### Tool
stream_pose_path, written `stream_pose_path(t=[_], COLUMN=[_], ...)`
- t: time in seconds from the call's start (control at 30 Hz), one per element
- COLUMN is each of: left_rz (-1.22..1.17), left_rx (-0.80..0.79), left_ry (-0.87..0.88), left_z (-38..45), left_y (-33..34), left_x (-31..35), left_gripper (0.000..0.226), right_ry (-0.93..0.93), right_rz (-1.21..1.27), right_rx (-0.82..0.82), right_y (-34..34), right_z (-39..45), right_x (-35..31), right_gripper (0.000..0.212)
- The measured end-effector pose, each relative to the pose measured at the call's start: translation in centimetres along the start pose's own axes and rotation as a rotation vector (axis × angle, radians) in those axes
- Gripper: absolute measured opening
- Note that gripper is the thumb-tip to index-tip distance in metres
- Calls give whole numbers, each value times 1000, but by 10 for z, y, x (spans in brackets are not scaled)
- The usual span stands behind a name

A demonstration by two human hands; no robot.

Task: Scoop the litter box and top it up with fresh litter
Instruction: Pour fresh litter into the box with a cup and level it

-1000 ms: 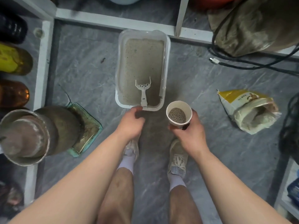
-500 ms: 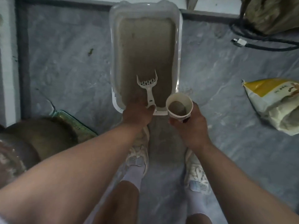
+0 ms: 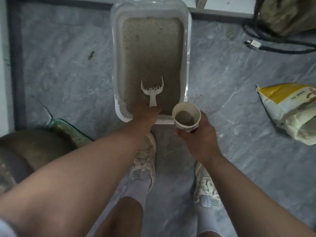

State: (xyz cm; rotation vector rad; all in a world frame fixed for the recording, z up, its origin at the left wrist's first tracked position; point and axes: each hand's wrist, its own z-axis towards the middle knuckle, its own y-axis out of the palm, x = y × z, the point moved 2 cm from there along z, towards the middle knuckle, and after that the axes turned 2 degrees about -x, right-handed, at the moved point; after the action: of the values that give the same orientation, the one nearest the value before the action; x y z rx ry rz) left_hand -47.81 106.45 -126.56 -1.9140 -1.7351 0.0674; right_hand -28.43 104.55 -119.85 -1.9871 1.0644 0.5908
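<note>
1. Litter box (image 3: 114, 65) on the grey floor (image 3: 59, 69), straight ahead of both shoes, filled with a level bed of grey-brown litter.
2. White scoop (image 3: 152, 90) lying in the near end of the box, tines away, handle toward the near rim.
3. Changed within the last second: left hand (image 3: 147, 113) advanced from short of the rim to over it, now at the handle's end; view also dropped closer to the box. Reads as the scooping step about to begin, nothing lifted yet.
4. Left arm stretched forward and down, back of the hand up; fingers hidden beneath it at the handle, so no telling whether already pinching it or only touching.
5. Right hand (image 3: 200, 135) held back, just outside the near right corner of the box, fingers wrapped round a paper cup (image 3: 186, 117) kept upright, part-filled with granules.
6. Cup contents probably the fresh top-up, waiting until after scooping.
7. Yellow-and-white bag (image 3: 287, 110) lying open on the floor well to the right; black cable (image 3: 273, 47) beyond it; metal drum (image 3: 25, 156) at the near left.
</note>
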Motion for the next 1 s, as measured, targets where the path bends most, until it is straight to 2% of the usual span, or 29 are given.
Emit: stream_pose_path(t=[0.07,0.13,0.3,0.37,0.53,0.63,0.9,1.0], left_rz=[-192,-390,-579,-473,109,332,643,777], left_rx=[-11,-31,-26,3,62,124,166,159], left_ry=[-73,-165,-207,-129,143,247,245,264], left_z=[-10,-21,-34,-36,-55,-65,-86,-97], left_y=[-11,-23,-43,-48,-64,-73,-78,-78], left_x=[3,9,18,16,14,14,7,10], left_gripper=[14,16,11,18,19,31,33,28], right_ry=[12,22,29,26,13,24,16,-15], right_rz=[-5,-19,-29,-25,-36,-36,-162,-223], right_rx=[-12,-38,-77,-80,-105,-121,-197,-205], right_y=[-4,-7,-12,-14,-17,-21,-45,-58], right_z=[-4,-7,-14,-17,-24,-29,-40,-41], right_x=[-4,-10,-19,-22,-28,-31,-38,-43], right_gripper=[64,64,61,60,60,61,55,64])
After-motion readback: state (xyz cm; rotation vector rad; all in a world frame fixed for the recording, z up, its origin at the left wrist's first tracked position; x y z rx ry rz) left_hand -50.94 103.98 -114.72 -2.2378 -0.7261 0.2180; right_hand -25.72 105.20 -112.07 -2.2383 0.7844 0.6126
